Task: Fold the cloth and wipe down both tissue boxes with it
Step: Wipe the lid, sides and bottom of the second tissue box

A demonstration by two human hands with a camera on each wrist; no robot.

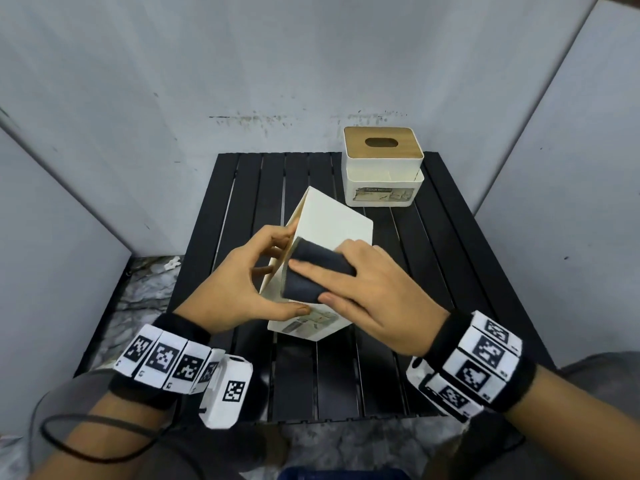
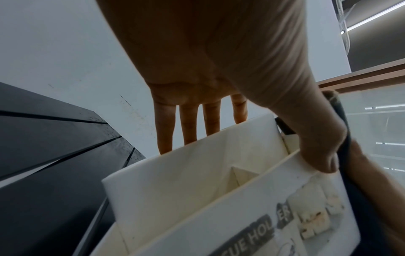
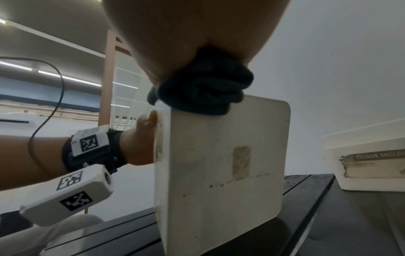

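A white tissue box point(image 1: 332, 230) stands tipped on the black slatted table point(image 1: 450, 271), with its open side turned left. My left hand point(image 1: 277, 277) grips it, fingers over the far rim and thumb on the labelled face point(image 2: 274, 216). A folded dark cloth point(image 1: 311, 252) lies on the box's upper face near the corner. My right hand point(image 1: 320, 284) holds the cloth between thumb and fingers and presses it onto the box point(image 3: 219, 164). The cloth point(image 3: 203, 90) bunches under that palm. A second white tissue box point(image 1: 382, 168) with a wooden lid stands at the back right.
White panels close in the table at the back, left and right. The second box point(image 3: 368, 164) sits just right of the held one. Marbled floor point(image 1: 138, 299) shows left of the table. Bare slats lie between the held box and the table's front edge.
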